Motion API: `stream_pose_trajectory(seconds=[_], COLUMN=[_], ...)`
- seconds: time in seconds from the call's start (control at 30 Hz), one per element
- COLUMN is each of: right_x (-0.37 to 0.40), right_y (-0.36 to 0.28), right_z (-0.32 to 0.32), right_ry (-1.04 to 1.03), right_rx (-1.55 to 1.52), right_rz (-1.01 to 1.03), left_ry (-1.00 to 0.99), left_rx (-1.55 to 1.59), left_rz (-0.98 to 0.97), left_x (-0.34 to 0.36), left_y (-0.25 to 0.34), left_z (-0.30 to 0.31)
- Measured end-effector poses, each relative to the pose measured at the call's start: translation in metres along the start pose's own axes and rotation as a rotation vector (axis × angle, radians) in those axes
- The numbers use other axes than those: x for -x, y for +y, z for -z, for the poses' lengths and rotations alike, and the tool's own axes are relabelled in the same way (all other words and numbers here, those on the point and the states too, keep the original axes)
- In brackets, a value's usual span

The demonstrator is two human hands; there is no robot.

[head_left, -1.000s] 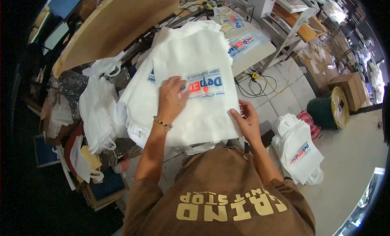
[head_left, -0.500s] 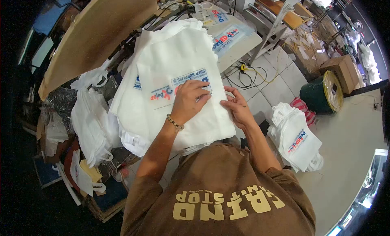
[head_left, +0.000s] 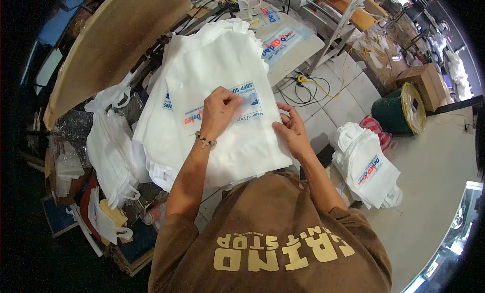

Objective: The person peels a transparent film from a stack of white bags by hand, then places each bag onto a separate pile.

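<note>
A pile of white cloth bags [head_left: 217,56] lies in front of me, the top one printed in blue and red with "DepEd" and "SBFP Supplies" lettering. Above the print hovers or rests my left hand [head_left: 221,114], its fingers curled together in a pinch; whatever is between the fingertips is hidden. A beaded bracelet [head_left: 205,139] circles that wrist. At the right edge of the pile my right hand [head_left: 292,129] grips the top bag, thumb on its upper face and the other fingers partly behind the edge.
More white bags hang at the left [head_left: 113,151], and a printed stack [head_left: 366,167] lies at the right. A curved wooden board [head_left: 116,50] rises at upper left. Black cables [head_left: 308,91] cross the tiled floor. A green drum [head_left: 396,111] stands near a cardboard box [head_left: 427,88].
My left hand has moved left and slightly up across the print, its fingers drawing together and uncovering more blue lettering. The right hand stays at the bag's edge.
</note>
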State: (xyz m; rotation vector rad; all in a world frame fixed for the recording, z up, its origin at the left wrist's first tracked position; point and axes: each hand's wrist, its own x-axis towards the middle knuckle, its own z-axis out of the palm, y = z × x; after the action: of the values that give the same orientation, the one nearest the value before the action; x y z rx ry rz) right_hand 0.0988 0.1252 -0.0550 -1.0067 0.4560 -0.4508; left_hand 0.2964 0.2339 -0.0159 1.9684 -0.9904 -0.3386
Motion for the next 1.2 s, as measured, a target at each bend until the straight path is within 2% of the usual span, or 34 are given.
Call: stream_pose_trajectory(seconds=[0.07,0.13,0.23,0.27,0.47,0.53,0.57,0.6,0.63,0.67,0.7,0.73,0.77,0.8,0.83,0.87,0.9,0.93,0.97,1.0,1.07,1.13,1.2], right_x=[-0.001,-0.004,-0.004,-0.004,0.003,0.005,0.003,0.000,0.001,0.006,0.015,0.027,0.038,0.043,0.050,0.061,0.078,0.098,0.119,0.141,0.183,0.215,0.255], right_y=[0.003,0.011,0.010,0.008,-0.007,-0.014,-0.014,-0.013,-0.014,-0.023,-0.040,-0.057,-0.077,-0.086,-0.097,-0.112,-0.132,-0.153,-0.169,-0.179,-0.193,-0.198,-0.179], right_z=[0.001,0.005,0.005,0.003,-0.010,-0.014,-0.013,-0.011,-0.008,-0.010,-0.019,-0.023,-0.017,0.001,0.032,0.064,0.101,0.138,0.181,0.220,0.267,0.322,0.393], right_ry=[0.009,0.119,0.230,0.232,0.354,0.384,0.393,0.373,0.354,0.382,0.315,0.260,0.229,0.287,0.229,0.182,0.185,0.187,0.195,0.190,0.418,0.511,0.518], right_rx=[0.001,0.353,0.473,0.472,0.615,0.658,0.656,0.820,0.987,1.000,0.914,0.818,0.791,0.810,0.742,0.676,0.686,0.688,0.760,0.824,1.079,1.532,1.593], right_rz=[0.024,0.161,0.185,0.192,0.189,0.226,0.232,0.460,0.688,0.687,0.508,0.329,0.287,0.275,0.295,0.316,0.248,0.180,0.109,0.036,-0.076,-0.425,-0.430], left_ry=[0.087,0.108,0.199,0.269,0.375,0.515,0.548,0.576,0.580,0.575,0.559,0.606,0.608,0.542,0.498,0.342,0.250,0.074,-0.106,-0.267,-0.463,-0.608,-0.555], left_rx=[-0.039,-0.043,-0.090,-0.133,-0.107,0.095,0.031,-0.030,0.084,0.203,0.179,0.135,-0.138,-0.235,-0.199,-0.312,-0.362,-0.430,-0.357,-0.358,-0.436,-0.292,-0.245], left_rz=[-0.012,-0.026,-0.027,-0.015,0.057,0.084,0.058,0.030,0.020,0.012,0.134,0.073,-0.052,-0.114,0.026,0.133,0.094,0.144,0.302,0.325,0.491,0.473,0.560], left_x=[-0.005,-0.010,-0.020,-0.025,-0.049,-0.056,-0.054,-0.047,-0.041,-0.032,-0.011,-0.001,0.013,0.023,0.038,0.051,0.059,0.072,0.079,0.084,0.087,0.100,0.133], left_y=[-0.008,-0.015,-0.029,-0.035,-0.084,-0.098,-0.102,-0.102,-0.114,-0.122,-0.089,-0.108,-0.095,-0.115,-0.102,-0.088,-0.105,-0.100,-0.088,-0.081,-0.031,-0.059,-0.086], left_z=[0.002,0.008,0.022,0.029,0.076,0.096,0.113,0.132,0.158,0.174,0.191,0.217,0.234,0.264,0.274,0.288,0.301,0.308,0.307,0.304,0.278,0.291,0.303])
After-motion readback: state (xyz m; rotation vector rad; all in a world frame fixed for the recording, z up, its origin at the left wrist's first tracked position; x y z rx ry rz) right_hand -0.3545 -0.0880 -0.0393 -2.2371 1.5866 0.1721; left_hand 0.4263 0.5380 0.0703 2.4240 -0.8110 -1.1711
